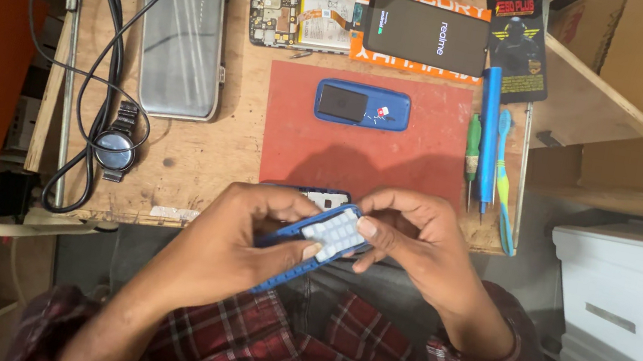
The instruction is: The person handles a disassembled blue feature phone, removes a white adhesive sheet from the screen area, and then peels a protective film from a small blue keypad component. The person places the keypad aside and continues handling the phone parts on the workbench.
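Observation:
Both my hands hold a blue phone front cover (300,257) with a pale keypad (334,233) at the near edge of the wooden bench. My left hand (244,224) grips its left side with the thumb by the keypad. My right hand (409,230) grips the right end, thumb pressed on the keypad. Just beyond my fingers a second blue phone part (319,197) lies on the red mat (360,157). Farther up the mat lies an open blue phone body (363,106) with a black battery in it.
A smartphone with its screen lit (426,33) lies beside an opened phone board (301,19) at the back. A blue tool (487,130), a green screwdriver (473,149) and a toothbrush (503,176) lie right of the mat. A wristwatch (117,145), black cables (97,65) and a metal case (182,22) are on the left.

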